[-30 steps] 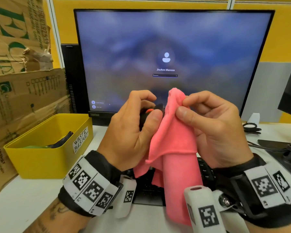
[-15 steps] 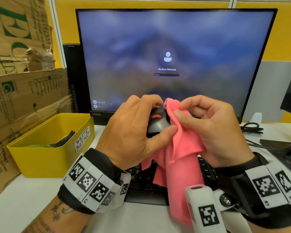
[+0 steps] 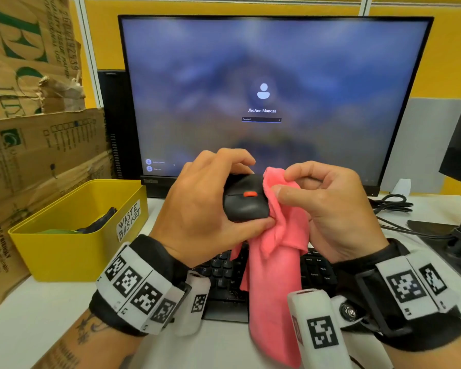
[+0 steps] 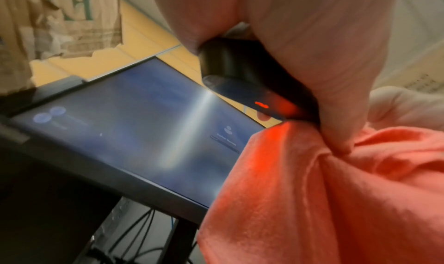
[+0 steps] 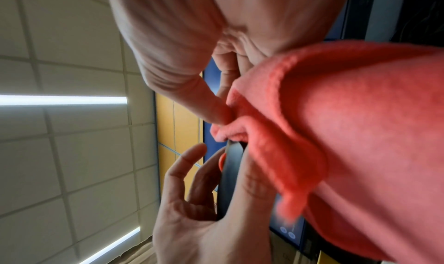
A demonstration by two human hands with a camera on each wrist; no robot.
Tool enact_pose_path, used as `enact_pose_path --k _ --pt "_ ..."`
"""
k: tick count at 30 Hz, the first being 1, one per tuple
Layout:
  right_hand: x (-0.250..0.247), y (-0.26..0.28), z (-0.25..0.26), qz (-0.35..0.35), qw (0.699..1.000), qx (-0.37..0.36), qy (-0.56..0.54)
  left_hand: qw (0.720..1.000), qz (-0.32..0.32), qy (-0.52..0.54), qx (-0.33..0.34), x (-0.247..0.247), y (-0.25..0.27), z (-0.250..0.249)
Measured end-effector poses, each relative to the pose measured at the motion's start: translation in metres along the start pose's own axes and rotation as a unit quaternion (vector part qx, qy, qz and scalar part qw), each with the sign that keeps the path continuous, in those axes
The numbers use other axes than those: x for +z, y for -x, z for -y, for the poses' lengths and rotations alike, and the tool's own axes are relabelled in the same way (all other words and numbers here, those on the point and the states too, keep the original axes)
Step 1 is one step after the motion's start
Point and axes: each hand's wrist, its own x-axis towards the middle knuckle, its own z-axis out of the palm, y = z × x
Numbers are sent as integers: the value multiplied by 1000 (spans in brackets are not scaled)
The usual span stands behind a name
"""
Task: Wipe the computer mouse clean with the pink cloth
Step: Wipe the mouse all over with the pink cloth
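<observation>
Black computer mouse (image 3: 246, 202) sits gripped in the left hand (image 3: 197, 209). Beside it, the right hand (image 3: 330, 209) pinches the pink cloth (image 3: 274, 275) against its edge.

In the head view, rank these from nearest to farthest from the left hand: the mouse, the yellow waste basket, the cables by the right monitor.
1. mouse: gripped in the left hand.
2. yellow waste basket: on the desk, to its left.
3. cables: far right, beyond the right hand that pinches the pink cloth.
</observation>
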Motion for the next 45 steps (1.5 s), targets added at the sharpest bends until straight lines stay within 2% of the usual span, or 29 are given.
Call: enact_pose_path --k 5,9,15,21,24,29,33,36,40,45 --pt "-7 -4 4 -27 1000 -1 -9 995 29 41 -90 -6 0 2" --pt "-15 -8 6 -49 998 -17 -28 982 36 131 -129 -9 -1 10" --pt "-11 -3 4 -25 998 1 -53 974 50 193 -105 -4 -1 3" --pt "-9 -1 6 -34 996 15 -80 972 82 195 -97 -3 0 4" --pt "-8 0 5 -37 996 12 -86 973 64 199 -93 -3 0 5" --pt "-7 -1 -2 -59 998 -32 -1 972 13 207 -110 -2 0 7" --pt "-8 -2 -3 -83 981 -142 99 977 6 183 -110 -1 1 9" --pt "-2 2 -4 -44 961 -205 179 979 -1 171 -113 1 1 9" --pt "8 8 -7 12 937 -237 257 979 -8 168 -118 3 3 12" --pt "-10 -1 -4 -5 937 -229 264 981 -17 156 -112 2 2 12"
